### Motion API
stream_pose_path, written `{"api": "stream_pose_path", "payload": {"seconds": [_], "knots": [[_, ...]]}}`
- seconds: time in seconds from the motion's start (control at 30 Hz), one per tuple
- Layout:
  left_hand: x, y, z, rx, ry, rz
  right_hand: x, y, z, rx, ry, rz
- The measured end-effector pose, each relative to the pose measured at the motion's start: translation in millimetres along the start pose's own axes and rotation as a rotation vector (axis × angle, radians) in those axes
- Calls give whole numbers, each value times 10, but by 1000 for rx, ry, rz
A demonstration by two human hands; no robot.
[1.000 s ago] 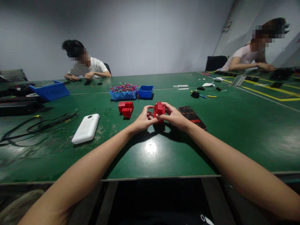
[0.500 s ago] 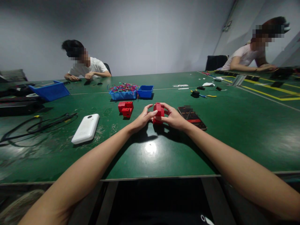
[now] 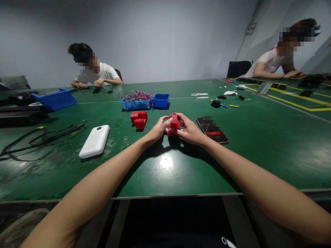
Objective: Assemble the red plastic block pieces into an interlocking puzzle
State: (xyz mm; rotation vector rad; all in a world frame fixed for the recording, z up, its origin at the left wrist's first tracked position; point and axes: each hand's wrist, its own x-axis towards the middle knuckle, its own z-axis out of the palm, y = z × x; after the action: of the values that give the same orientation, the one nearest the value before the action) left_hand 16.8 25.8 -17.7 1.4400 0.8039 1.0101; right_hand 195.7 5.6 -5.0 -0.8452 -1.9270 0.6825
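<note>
A red block-shaped part [image 3: 174,121] with angled faces is between my two hands, just over the table. My left hand [image 3: 159,130] grips it from the left, thumb against its side. From the right, my right hand [image 3: 190,129] has its fingers and thumb closed round it. Fingers cover much of the part, so its full shape is hidden. To the left of my left hand lies a cluster of similar red blocks [image 3: 139,119]. A phone [image 3: 212,130] with a lit screen rests flat to the right of my right hand.
On the green table [image 3: 144,179] are a white power bank [image 3: 94,141], black cables [image 3: 49,137], a blue bin [image 3: 137,104] of coloured wires, a smaller blue bin [image 3: 161,100], a tilted blue bin [image 3: 58,100] and pliers [image 3: 223,105]. Two people [image 3: 103,73] [image 3: 271,63] sit across.
The red part has turned slightly in my fingers, and my right fingers have shifted a little on it. Both arms have stayed nearly in place.
</note>
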Motion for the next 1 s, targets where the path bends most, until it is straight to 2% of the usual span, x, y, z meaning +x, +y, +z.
{"api": "stream_pose_path", "payload": {"seconds": [0.13, 0.43, 0.77, 1.0], "knots": [[6, 2, -3, -62, -17, -1, -12, -32, 2, -105, 12, -53], [0, 26, -10, -111, -28, 2, -5, -52, 3, -128, 5, -84], [-6, 40, 8, -123, -18, 2, -21, -22, -1, -79, -16, -36], [-36, 81, 26, -114, -25, 6, -8, 18, -2, -124, 11, -135]]}}
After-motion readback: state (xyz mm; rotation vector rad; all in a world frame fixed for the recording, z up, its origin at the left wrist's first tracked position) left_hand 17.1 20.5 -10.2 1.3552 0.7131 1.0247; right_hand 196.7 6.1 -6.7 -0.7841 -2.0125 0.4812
